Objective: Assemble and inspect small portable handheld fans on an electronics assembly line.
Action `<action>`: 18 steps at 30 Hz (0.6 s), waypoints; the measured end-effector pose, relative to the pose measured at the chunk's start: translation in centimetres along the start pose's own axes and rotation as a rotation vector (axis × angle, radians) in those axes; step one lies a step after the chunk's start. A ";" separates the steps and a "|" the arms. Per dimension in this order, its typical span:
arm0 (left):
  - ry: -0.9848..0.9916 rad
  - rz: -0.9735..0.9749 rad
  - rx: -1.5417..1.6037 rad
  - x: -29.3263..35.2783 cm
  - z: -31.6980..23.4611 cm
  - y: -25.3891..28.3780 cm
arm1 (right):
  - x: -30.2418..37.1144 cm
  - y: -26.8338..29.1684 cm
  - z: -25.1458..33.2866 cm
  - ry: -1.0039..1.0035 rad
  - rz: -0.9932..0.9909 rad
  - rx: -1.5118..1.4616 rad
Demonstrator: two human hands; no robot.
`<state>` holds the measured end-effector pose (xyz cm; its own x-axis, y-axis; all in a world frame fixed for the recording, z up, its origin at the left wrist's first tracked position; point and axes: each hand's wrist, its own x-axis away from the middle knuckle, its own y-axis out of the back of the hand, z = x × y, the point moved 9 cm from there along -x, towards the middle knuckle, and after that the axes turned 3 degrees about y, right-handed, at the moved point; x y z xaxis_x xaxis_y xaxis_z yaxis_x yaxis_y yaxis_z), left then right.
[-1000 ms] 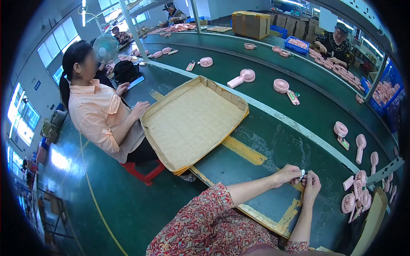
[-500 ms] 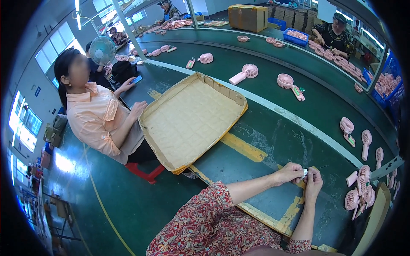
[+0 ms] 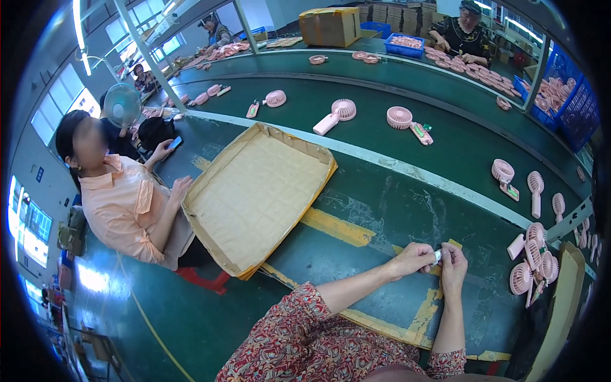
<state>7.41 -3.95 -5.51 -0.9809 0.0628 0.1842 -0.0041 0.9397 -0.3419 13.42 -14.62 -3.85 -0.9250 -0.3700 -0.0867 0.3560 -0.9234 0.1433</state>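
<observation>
One small white piece [image 3: 437,256] seems unfinished above the surface [image 3: 350,261], between its edges: fingers of left hand [image 3: 412,260] pinch it closed, hold of right hand [image 3: 454,266] is unclear.

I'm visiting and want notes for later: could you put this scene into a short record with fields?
Left grip: pinching a small whitish piece
Right grip: fingertips beside that piece; contact unclear
Work surface: green tabletop with yellow tape
Left side: shallow cardboard tray, seated person
Right side: cluster of pink handheld fans
Beyond: more fans on long green surface
</observation>
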 end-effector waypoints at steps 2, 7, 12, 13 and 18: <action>-0.001 0.007 -0.007 0.0 0.3 0.0 | 0.1 0.1 -0.1 -0.009 -0.002 -0.006; 0.012 0.018 -0.036 0.1 0.1 -0.2 | 0.0 0.0 -0.6 -0.032 0.003 -0.012; 0.008 0.017 -0.032 0.2 0.0 -0.1 | 0.1 0.0 -0.9 -0.014 0.006 -0.019; 0.009 0.025 -0.034 0.2 0.0 0.0 | 0.0 -0.1 -0.8 -0.003 0.010 -0.001; 0.003 0.022 -0.014 0.1 0.1 0.0 | 0.2 0.0 0.1 -0.014 -0.008 0.041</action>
<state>7.29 -3.95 -5.64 -0.9801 0.0844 0.1796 0.0202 0.9427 -0.3330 13.24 -14.71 -3.76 -0.9297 -0.3607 -0.0741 0.3429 -0.9214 0.1828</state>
